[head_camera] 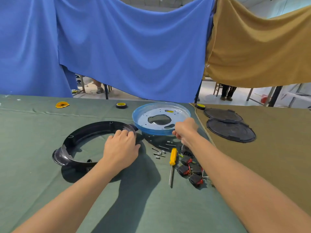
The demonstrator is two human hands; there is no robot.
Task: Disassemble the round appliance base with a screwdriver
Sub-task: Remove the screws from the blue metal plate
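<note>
I think the round base is mostly apart: my left hand [120,147] grips the big black plastic ring [80,137] on the green worktop [33,148], my right hand [184,130] holds the rim of the round blue metal plate [148,118] right next to it, and the yellow screwdriver [172,163] lies by the loose little screws [159,152]
</note>
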